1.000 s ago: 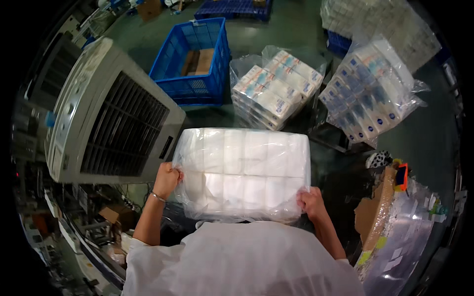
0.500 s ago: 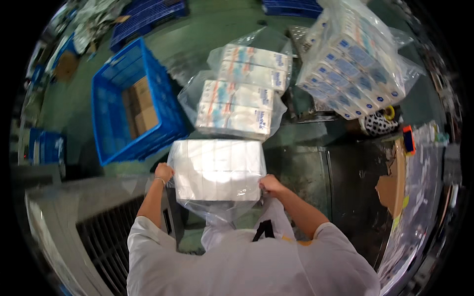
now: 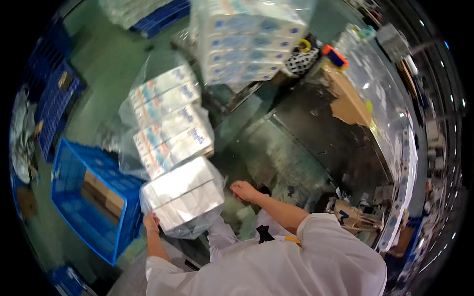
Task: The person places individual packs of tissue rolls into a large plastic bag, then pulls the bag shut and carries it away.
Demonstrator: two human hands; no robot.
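One pack lies between left hand, pinching film, and right hand, fingers curled.

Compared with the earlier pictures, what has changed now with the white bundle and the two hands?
The white bundle has moved down, away from the head, and now appears right by the printed packs. The right hand has let go and is apart from it. The view has turned rightward.
Unchanged: the left hand stays at the bundle's left edge; the blue crate still holds cardboard.
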